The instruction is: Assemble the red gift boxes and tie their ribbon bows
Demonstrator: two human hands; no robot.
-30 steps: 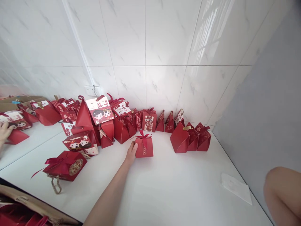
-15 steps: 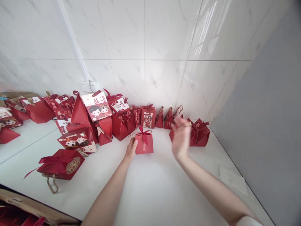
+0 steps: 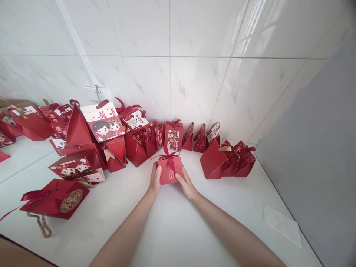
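Between my two hands is a small red gift box (image 3: 166, 175) with a dark red ribbon bow (image 3: 170, 155) on top and a small printed label on its front. My left hand (image 3: 155, 178) grips the box's left side, thumb on the front edge. On the other side my right hand (image 3: 187, 182) closes round the right edge, its thumb pressed against the lower front. The fingers behind the box are hidden. Just behind it stands a red gift box with a printed figure (image 3: 174, 138).
Several red gift boxes (image 3: 213, 159) stand at the right along the tiled wall (image 3: 197, 89). A stack with a cartoon-couple box (image 3: 102, 122) rises at the left, and a bow-tied red box (image 3: 55, 198) lies nearer. White paper (image 3: 282, 224) lies by the grey panel (image 3: 308, 148).
My right hand has come left and down from the right-hand boxes and taken hold of the red gift box. My left hand keeps its grip. The view has shifted slightly.
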